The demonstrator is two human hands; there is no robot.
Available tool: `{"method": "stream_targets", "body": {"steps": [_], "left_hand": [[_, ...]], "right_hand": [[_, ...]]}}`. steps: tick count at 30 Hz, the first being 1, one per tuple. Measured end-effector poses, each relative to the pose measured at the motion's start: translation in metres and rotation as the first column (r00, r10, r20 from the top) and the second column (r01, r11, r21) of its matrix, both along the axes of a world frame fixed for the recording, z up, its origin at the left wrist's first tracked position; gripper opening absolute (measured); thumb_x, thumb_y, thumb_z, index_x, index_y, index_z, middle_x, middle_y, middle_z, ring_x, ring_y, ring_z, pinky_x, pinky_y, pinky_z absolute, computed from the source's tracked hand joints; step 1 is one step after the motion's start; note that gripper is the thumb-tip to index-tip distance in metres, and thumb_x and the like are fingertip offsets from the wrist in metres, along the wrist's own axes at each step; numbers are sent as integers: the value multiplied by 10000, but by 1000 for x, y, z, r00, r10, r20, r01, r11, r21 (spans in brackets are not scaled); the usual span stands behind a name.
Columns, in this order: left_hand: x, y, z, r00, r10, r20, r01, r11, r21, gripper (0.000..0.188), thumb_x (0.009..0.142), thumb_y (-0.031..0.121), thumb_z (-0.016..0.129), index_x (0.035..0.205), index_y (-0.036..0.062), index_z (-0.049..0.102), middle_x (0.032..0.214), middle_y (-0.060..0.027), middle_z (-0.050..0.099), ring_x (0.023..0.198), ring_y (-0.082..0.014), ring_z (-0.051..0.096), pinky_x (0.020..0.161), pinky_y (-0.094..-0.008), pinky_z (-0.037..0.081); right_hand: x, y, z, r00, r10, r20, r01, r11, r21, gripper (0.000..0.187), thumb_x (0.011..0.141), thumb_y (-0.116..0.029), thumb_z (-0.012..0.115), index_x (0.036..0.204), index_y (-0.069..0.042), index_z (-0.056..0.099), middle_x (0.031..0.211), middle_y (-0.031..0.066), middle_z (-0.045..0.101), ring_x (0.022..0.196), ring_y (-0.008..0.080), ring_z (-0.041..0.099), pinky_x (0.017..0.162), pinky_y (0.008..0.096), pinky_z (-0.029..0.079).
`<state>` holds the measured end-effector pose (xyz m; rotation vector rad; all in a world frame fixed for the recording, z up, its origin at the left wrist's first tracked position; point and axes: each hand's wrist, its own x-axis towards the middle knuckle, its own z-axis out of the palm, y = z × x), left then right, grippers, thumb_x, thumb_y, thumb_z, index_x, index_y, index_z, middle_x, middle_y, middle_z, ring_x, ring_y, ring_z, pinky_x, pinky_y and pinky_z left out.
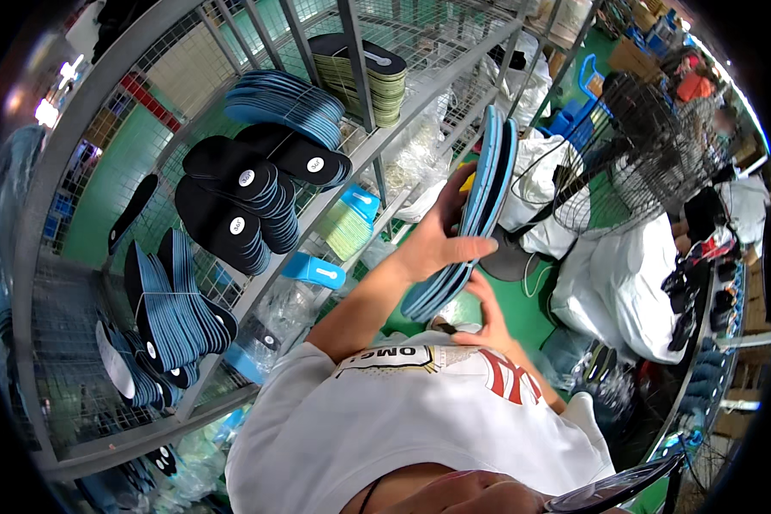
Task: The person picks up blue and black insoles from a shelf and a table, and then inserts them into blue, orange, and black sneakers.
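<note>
Insoles (475,210) in a blue stack held upright, left hand (437,236) clamped round its middle, right hand (488,317) with fingers spread under its lower end, shelf rack (257,283) of insoles beside.

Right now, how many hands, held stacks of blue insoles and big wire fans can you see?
Hands: 2, the left hand and the right hand
Held stack of blue insoles: 1
Black wire fan: 1
Total: 4
</note>
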<state>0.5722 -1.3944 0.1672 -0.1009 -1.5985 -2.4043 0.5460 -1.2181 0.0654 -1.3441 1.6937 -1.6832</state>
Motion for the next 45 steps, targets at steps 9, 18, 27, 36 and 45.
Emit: {"method": "stream_targets", "body": {"steps": [9, 18, 27, 36, 45], "left_hand": [[29, 13, 19, 983, -130, 126, 123, 991, 62, 1042, 502, 215, 762, 1307, 96, 111, 1171, -79, 348, 1021, -178, 399, 831, -295, 352], [14, 14, 40, 970, -239, 49, 241, 970, -32, 1163, 420, 175, 805, 1309, 61, 65, 1251, -82, 302, 1107, -193, 360, 875, -304, 323], [-5, 26, 42, 943, -332, 14, 332, 943, 12, 1174, 396, 150, 811, 1313, 88, 82, 1257, -86, 304, 1072, -194, 397, 865, -312, 342], [-11, 29, 45, 937, -338, 89, 346, 933, -96, 1083, 461, 131, 761, 1310, 118, 88, 1200, -77, 331, 1063, -214, 397, 853, -318, 351], [-6, 18, 36, 950, -292, 112, 299, 953, -57, 1037, 489, 122, 724, 1307, 82, 88, 1224, -96, 311, 1081, -227, 377, 886, -332, 328]], "right_hand": [[-24, -30, 116, 960, -48, 277, 139, 937, -321, 1052, 561, -420, 702, 1287, -77, 23, 1268, 187, 219, 1183, 299, 242, 953, 404, 216], [-20, -30, 159, 971, -131, 199, 201, 901, -385, 1091, 505, -309, 741, 1291, -15, 44, 1244, 185, 268, 1158, 295, 286, 963, 378, 192], [-28, -17, 160, 949, -279, 150, 314, 886, -341, 1023, 522, -305, 717, 1288, -23, 101, 1210, 176, 306, 1111, 264, 344, 859, 358, 359], [-41, -11, 156, 911, -238, 336, 349, 880, -323, 958, 540, -229, 726, 1280, -48, 146, 1160, 158, 352, 1103, 255, 356, 934, 345, 255], [-49, -21, 143, 883, -163, 440, 339, 870, -358, 939, 544, -150, 716, 1274, -49, 135, 1128, 163, 355, 1069, 239, 379, 932, 344, 268]]}}
